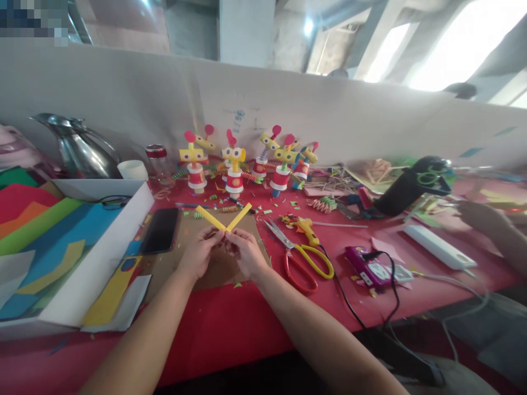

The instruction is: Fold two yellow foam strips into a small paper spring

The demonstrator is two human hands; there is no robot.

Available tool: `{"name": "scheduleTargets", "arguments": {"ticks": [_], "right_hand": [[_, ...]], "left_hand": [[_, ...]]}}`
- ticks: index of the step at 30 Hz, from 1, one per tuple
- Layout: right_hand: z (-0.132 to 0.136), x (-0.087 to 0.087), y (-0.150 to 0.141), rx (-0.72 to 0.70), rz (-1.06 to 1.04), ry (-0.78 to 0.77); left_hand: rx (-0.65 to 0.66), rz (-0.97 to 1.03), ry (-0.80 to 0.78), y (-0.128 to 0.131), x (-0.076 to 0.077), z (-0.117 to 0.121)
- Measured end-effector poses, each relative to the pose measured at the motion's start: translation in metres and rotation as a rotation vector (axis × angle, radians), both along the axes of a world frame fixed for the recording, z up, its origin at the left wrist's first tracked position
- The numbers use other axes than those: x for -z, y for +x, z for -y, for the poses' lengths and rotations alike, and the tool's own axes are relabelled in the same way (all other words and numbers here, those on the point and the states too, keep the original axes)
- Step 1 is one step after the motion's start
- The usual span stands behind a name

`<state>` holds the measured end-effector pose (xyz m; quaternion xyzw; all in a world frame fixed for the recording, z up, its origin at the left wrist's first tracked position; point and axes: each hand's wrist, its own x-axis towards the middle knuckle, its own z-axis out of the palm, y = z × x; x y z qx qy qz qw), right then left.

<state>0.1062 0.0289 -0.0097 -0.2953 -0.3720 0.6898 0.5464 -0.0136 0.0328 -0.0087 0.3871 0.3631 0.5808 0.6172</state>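
Note:
Two yellow paper strips [241, 216] meet in a V at my fingertips, with their free ends pointing up and apart. My left hand [201, 249] pinches the joint from one side, and my right hand [245, 252] pinches it from the other. Whether the strips are joined or only overlap is hidden by my fingers. Both hands are over a brown cardboard sheet [218, 274]. Just right of my right hand lie scissors [294, 247] with red and yellow handles, blades apart. A yellow glue gun [308, 231] rests behind them.
Several paper-cup robot figures [234, 181] stand at the back. On the left are a white box [102, 247] of coloured paper and a black phone [160, 230]. A purple power adapter [370, 269], cords and a white power strip [438, 247] lie right, near another person's arm [489, 230].

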Motion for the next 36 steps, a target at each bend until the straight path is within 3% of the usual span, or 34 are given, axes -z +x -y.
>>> {"name": "scheduleTargets", "arguments": {"ticks": [13,18,26,36], "right_hand": [[-0.0009,0.0054,-0.0007,0.065,0.117,0.027],[-0.0020,0.0017,0.0009,0.031,0.053,-0.057],[-0.0039,0.0001,0.0021,-0.036,-0.032,-0.086],[-0.0033,0.0009,0.0043,0.044,0.016,-0.028]], "left_hand": [[0.050,0.025,-0.014,0.0008,0.0024,0.0012],[-0.031,0.019,-0.030,-0.0001,0.0034,0.0000],[0.013,-0.061,0.002,-0.0042,0.0059,-0.0035],[0.051,-0.042,-0.024,-0.0031,0.0003,-0.0015]]}}
